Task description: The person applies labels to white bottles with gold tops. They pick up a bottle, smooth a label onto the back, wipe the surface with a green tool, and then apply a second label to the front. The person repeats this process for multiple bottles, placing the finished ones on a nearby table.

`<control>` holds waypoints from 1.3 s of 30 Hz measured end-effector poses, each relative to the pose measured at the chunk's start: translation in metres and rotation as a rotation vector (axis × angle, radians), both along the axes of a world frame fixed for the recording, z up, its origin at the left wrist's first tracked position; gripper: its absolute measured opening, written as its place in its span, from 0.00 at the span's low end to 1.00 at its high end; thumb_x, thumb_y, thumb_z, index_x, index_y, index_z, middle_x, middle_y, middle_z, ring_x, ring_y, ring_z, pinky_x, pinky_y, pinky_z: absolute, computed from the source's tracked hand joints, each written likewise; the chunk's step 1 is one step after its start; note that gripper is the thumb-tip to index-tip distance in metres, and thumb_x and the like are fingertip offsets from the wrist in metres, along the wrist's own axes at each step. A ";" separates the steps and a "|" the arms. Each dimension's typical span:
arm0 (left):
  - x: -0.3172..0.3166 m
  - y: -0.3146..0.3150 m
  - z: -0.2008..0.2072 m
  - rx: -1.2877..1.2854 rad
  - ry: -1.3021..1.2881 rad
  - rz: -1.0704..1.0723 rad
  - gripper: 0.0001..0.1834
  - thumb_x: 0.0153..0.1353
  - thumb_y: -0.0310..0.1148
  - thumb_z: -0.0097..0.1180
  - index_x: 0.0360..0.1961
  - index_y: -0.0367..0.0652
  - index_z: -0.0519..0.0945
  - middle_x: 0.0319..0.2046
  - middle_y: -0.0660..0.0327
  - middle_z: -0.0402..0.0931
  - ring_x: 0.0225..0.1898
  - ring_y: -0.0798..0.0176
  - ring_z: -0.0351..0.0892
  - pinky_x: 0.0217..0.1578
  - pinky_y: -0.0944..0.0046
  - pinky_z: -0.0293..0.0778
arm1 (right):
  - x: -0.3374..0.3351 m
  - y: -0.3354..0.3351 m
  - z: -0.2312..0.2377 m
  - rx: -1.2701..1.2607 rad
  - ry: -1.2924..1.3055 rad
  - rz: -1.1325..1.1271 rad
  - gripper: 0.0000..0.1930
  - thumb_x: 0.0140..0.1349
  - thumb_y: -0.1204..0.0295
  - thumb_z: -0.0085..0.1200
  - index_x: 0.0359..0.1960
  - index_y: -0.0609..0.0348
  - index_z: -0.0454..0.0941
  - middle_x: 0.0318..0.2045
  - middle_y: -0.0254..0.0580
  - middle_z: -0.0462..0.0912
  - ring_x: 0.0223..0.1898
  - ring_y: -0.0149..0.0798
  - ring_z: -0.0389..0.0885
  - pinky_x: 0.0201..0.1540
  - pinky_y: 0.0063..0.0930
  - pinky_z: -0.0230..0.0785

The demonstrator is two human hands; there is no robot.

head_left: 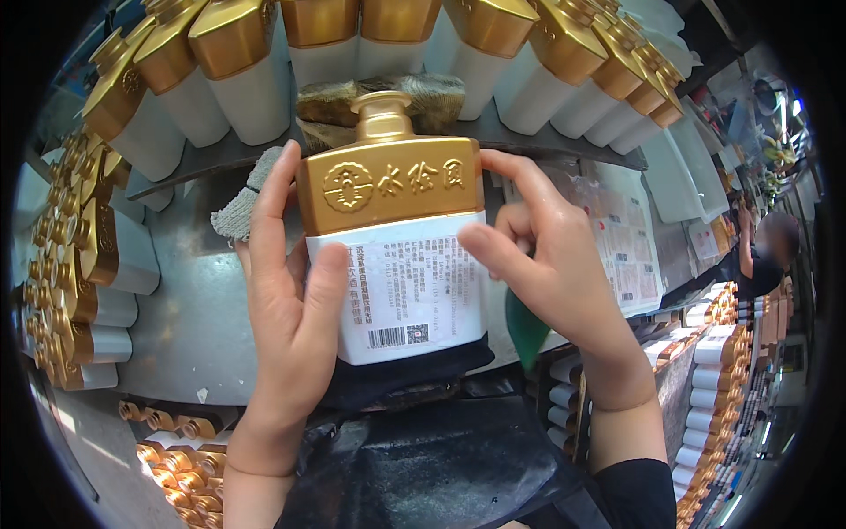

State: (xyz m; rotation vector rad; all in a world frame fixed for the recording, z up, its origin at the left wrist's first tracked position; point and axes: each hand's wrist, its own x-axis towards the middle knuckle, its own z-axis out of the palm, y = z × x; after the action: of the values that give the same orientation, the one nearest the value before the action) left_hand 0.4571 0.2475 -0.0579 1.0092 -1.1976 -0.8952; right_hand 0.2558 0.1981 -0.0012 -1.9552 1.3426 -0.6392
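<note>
A flat-sided bottle [397, 189] with a gold neck and shoulder and a white body faces me, tipped back over dark cloth [414, 375]. A printed label [405, 291] with a barcode covers its white front. My left hand [295, 300] grips the left side, thumb on the front edge and fingers along the side. My right hand [551, 256] closes on the right side, index finger at the gold shoulder, thumb over the label's upper right. A pointed green piece [526, 331] shows below my right hand; whether the hidden fingers hold it, I cannot tell.
Gold-and-white bottles [242, 75] line the ledge behind, and more stand at left [106, 238] and lower right [709, 397]. A knit glove [238, 210], brown cloth [441, 95] and label sheets [621, 234] lie on the metal table [211, 344]. Another person [762, 260] works at far right.
</note>
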 end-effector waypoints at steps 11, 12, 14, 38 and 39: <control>-0.004 -0.010 -0.007 -0.001 -0.110 0.106 0.35 0.67 0.32 0.51 0.71 0.38 0.51 0.63 0.50 0.63 0.62 0.61 0.65 0.61 0.62 0.62 | 0.005 -0.003 -0.006 -0.002 0.061 -0.027 0.38 0.54 0.62 0.67 0.62 0.69 0.63 0.17 0.36 0.76 0.20 0.24 0.72 0.25 0.20 0.61; -0.003 -0.008 -0.009 0.017 -0.001 0.077 0.37 0.66 0.33 0.53 0.72 0.39 0.50 0.63 0.50 0.63 0.62 0.60 0.65 0.61 0.61 0.62 | 0.003 -0.002 -0.006 0.007 0.057 -0.006 0.39 0.54 0.62 0.67 0.64 0.69 0.61 0.18 0.36 0.77 0.21 0.24 0.72 0.25 0.20 0.62; -0.003 -0.006 -0.009 0.022 0.069 -0.003 0.42 0.63 0.32 0.56 0.73 0.39 0.48 0.64 0.49 0.60 0.64 0.57 0.63 0.62 0.59 0.62 | 0.000 0.000 -0.005 0.023 0.055 0.033 0.42 0.54 0.63 0.67 0.66 0.69 0.59 0.20 0.37 0.78 0.23 0.24 0.73 0.26 0.20 0.63; 0.010 0.007 -0.004 0.107 0.225 -0.085 0.31 0.71 0.35 0.45 0.71 0.37 0.54 0.63 0.51 0.64 0.62 0.61 0.65 0.63 0.63 0.60 | -0.005 0.006 0.000 0.195 -0.213 0.013 0.28 0.69 0.66 0.51 0.65 0.69 0.62 0.19 0.31 0.74 0.24 0.21 0.71 0.27 0.17 0.61; 0.011 0.008 -0.005 0.087 0.189 -0.081 0.32 0.70 0.35 0.47 0.71 0.37 0.54 0.64 0.51 0.63 0.63 0.60 0.64 0.63 0.62 0.59 | -0.005 0.007 0.000 0.167 -0.190 0.028 0.28 0.69 0.68 0.50 0.66 0.70 0.61 0.21 0.28 0.74 0.24 0.18 0.70 0.26 0.14 0.59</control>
State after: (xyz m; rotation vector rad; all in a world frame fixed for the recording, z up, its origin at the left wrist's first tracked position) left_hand 0.4680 0.2558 -0.0624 0.9278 -1.0532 -1.0903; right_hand 0.2511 0.2051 -0.0014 -1.7320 1.2093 -0.6597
